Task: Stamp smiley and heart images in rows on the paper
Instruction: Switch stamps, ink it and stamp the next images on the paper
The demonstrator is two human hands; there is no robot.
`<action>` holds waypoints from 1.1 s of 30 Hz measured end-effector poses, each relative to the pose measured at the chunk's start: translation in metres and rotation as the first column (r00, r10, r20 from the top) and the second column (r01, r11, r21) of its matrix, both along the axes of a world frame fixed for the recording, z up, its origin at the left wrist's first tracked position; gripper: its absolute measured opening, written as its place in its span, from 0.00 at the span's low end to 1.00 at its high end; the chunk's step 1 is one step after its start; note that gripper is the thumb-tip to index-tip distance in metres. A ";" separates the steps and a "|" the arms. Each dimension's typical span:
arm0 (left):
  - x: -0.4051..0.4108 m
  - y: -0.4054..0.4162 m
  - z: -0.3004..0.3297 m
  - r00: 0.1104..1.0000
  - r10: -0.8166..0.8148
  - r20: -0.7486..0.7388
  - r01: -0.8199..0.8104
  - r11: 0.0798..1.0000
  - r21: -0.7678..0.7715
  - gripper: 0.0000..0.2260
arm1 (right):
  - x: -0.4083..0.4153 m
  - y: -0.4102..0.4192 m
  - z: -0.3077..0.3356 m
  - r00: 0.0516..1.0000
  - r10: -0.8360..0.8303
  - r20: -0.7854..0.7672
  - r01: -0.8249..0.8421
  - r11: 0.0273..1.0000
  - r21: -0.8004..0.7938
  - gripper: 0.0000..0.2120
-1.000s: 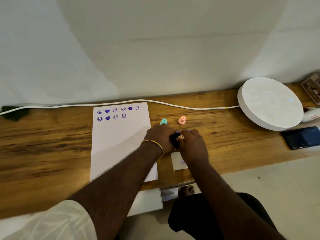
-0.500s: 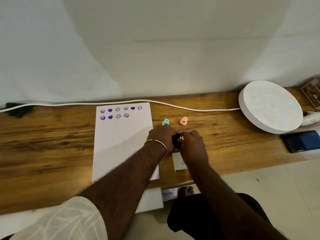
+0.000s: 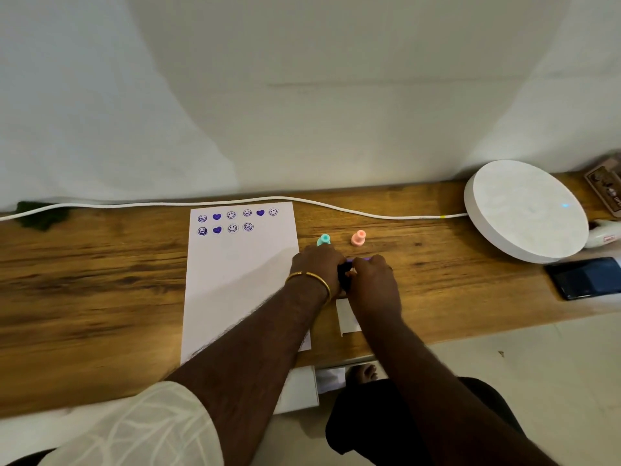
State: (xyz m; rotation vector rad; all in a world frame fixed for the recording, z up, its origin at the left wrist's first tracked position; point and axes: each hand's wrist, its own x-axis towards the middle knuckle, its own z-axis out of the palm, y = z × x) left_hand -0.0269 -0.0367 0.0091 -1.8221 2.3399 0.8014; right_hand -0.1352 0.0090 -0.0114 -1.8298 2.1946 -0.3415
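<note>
A white sheet of paper (image 3: 235,280) lies on the wooden desk (image 3: 100,290), with two rows of purple smiley and heart prints near its far edge. My left hand (image 3: 317,267) and my right hand (image 3: 373,280) meet just right of the paper, closed around a dark ink pad (image 3: 343,275) with a purple edge. What my right fingers pinch is hidden. A teal stamp (image 3: 323,239) and a pink stamp (image 3: 358,237) stand upright just beyond my hands.
A small white card (image 3: 347,319) lies under my right wrist. A white cable (image 3: 353,210) runs along the back. At right sit a round white lamp (image 3: 524,210), a dark phone (image 3: 586,279) and a white tool (image 3: 605,232). The desk's front edge is near.
Both hands stay together over the ink pad, with hardly any shift. The view has tilted slightly.
</note>
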 end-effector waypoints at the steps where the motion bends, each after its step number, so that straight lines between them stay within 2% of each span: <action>1: 0.000 0.000 0.000 1.000 0.000 -0.002 0.000 1.000 -0.003 0.19 | 0.000 0.004 -0.002 0.999 0.022 -0.023 -0.023 1.000 -0.019 0.16; 4: 0.000 0.002 0.000 1.000 0.007 -0.007 -0.008 1.000 -0.014 0.18 | -0.005 0.006 -0.004 0.998 0.014 0.054 -0.012 0.999 -0.038 0.14; 7: 0.000 0.002 -0.001 1.000 0.013 -0.010 -0.013 1.000 -0.016 0.17 | -0.010 -0.003 0.000 0.986 -0.053 0.157 0.051 0.999 0.012 0.10; 9: 0.000 0.002 0.000 1.000 0.009 -0.002 -0.009 1.000 -0.015 0.17 | -0.007 -0.004 0.001 0.991 -0.046 0.124 0.043 0.999 0.025 0.12; 13: -0.001 0.001 0.000 1.000 -0.001 0.013 0.001 1.000 -0.015 0.18 | -0.002 0.005 -0.003 0.998 0.045 -0.042 -0.046 0.999 -0.022 0.16; 19: 0.000 0.000 0.000 1.000 0.016 -0.003 -0.016 1.000 0.005 0.17 | -0.011 -0.003 -0.002 0.987 -0.043 0.153 0.045 0.999 -0.006 0.10; 21: -0.001 0.000 0.001 1.000 0.012 0.003 -0.012 1.000 0.011 0.18 | -0.008 -0.007 0.000 0.990 -0.061 0.129 0.059 0.998 0.018 0.11; 23: -0.001 0.001 0.001 1.000 0.010 0.015 -0.010 1.000 0.018 0.19 | -0.002 -0.006 0.000 0.999 -0.044 0.025 0.043 0.998 0.037 0.13; 26: -0.002 0.000 0.000 1.000 0.015 0.013 -0.016 1.000 0.023 0.19 | 0.001 0.002 -0.002 0.998 0.017 -0.064 -0.017 1.000 -0.003 0.16; 33: -0.002 0.000 -0.003 0.999 0.014 0.037 -0.013 1.000 -0.005 0.19 | -0.009 -0.009 0.002 0.993 -0.049 0.109 0.044 0.998 0.052 0.11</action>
